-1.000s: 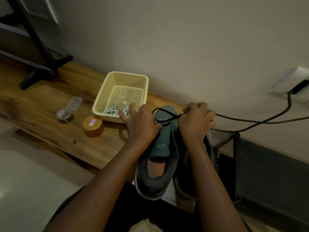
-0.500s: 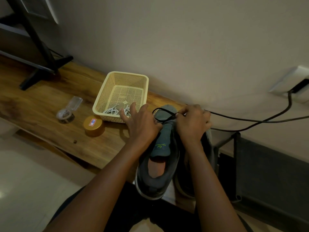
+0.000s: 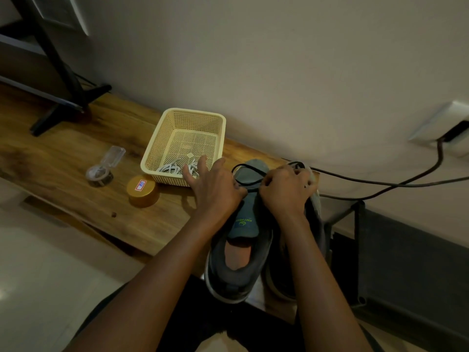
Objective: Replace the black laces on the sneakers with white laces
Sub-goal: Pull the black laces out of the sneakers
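Note:
Two grey sneakers stand side by side at the right end of the wooden bench point(image 3: 76, 174). On the left sneaker point(image 3: 236, 262) a black lace point(image 3: 250, 171) loops over the toe. My left hand point(image 3: 215, 189) rests on that shoe's left side with fingers spread, its thumb side by the lace. My right hand point(image 3: 286, 191) is curled over the toe of the right sneaker point(image 3: 314, 224) and pinches the black lace. White laces point(image 3: 175, 168) lie coiled in the front of the cream mesh basket point(image 3: 187, 118).
A gold round lid point(image 3: 142, 189) with a sticker and a clear open container point(image 3: 101, 168) sit left of the basket. A black stand foot point(image 3: 66, 107) is at the bench's far left. A black cable point(image 3: 406, 182) runs from a wall socket behind the shoes.
My right hand has slid slightly left and down along the toe, pulling the lace loop smaller. My left hand stays on the left sneaker.

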The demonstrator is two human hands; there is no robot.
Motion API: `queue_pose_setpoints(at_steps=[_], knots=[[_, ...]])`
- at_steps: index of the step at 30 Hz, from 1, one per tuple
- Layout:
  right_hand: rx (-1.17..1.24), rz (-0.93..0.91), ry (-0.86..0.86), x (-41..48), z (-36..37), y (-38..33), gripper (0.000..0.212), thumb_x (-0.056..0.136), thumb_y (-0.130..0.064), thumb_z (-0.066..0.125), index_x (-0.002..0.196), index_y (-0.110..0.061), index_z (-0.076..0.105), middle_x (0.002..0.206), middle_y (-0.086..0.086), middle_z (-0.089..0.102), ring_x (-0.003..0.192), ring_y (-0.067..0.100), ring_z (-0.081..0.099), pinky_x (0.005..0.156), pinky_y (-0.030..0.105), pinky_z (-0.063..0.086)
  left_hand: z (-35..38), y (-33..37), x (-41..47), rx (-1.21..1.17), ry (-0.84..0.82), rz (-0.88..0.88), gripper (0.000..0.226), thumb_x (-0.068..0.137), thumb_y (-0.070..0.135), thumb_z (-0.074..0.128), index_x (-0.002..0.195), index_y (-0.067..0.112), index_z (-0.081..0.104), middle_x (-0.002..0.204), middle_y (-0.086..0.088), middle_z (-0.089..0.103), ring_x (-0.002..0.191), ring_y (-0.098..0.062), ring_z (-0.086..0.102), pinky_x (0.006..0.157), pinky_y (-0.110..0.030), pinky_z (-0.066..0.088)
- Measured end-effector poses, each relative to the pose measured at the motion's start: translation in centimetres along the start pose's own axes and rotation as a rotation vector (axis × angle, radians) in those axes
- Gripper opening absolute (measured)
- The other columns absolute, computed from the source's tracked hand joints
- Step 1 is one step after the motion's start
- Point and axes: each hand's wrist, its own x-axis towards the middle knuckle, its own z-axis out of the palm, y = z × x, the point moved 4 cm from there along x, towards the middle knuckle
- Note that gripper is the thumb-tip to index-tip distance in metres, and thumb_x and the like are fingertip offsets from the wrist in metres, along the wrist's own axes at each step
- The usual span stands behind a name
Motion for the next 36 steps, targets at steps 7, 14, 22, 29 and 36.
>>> queue_pose_setpoints(at_steps=[7, 14, 22, 29, 36], knots=[[0.238, 0.224, 0.314, -0.2, -1.6, 0.5, 0.021, 0.092, -0.01, 0.046, 0.111, -0.006, 0.055, 0.127, 0.011, 0.039, 0.117, 0.031, 0.034, 0.092, 0.038, 0.028, -0.2, 0.1, -0.1, -0.011, -0.002, -0.011, 0.01, 0.081, 0.032, 0.065, 0.075, 0.024, 0.064, 0.151, 0.008, 0.032, 0.144, -0.023, 0.005, 0.11, -0.055, -0.003], [0.166, 0.096, 0.119, 0.3, -1.0, 0.5, 0.024, 0.085, -0.014, 0.053, 0.104, -0.018, 0.068, 0.132, 0.002, 0.045, 0.125, 0.031, 0.027, 0.101, 0.042, 0.022, -0.1, 0.1, 0.0, 0.017, -0.007, 0.004, 0.014, 0.082, 0.035, 0.064, 0.086, 0.022, 0.069, 0.15, 0.008, 0.033, 0.144, -0.024, 0.005, 0.11, -0.057, -0.003], [0.012, 0.015, 0.03, 0.1, 0.0, 0.0, 0.023, 0.088, -0.019, 0.052, 0.102, -0.01, 0.068, 0.127, 0.005, 0.05, 0.127, 0.034, 0.027, 0.106, 0.046, 0.016, -0.1, 0.0, 0.0, 0.001, -0.005, 0.01, 0.015, 0.083, 0.033, 0.063, 0.084, 0.019, 0.069, 0.149, 0.007, 0.034, 0.144, -0.023, 0.006, 0.11, -0.056, -0.003], [0.15, 0.242, 0.353, -0.3, -1.9, 0.8, 0.018, 0.09, -0.014, 0.048, 0.104, -0.012, 0.059, 0.12, 0.009, 0.047, 0.115, 0.031, 0.038, 0.098, 0.041, 0.024, -0.3, 0.0, 0.0, -0.026, -0.021, -0.006, 0.012, 0.08, 0.033, 0.067, 0.073, 0.025, 0.064, 0.151, 0.009, 0.032, 0.144, -0.022, 0.005, 0.11, -0.056, -0.004], [0.089, 0.046, 0.065, 0.2, -0.5, 0.0, 0.022, 0.085, -0.021, 0.057, 0.102, -0.022, 0.07, 0.129, 0.002, 0.049, 0.128, 0.033, 0.025, 0.108, 0.048, 0.012, -0.3, 0.1, 0.0, -0.018, -0.004, 0.01, 0.012, 0.081, 0.033, 0.066, 0.079, 0.022, 0.068, 0.151, 0.008, 0.033, 0.144, -0.023, 0.005, 0.11, -0.056, -0.002]])
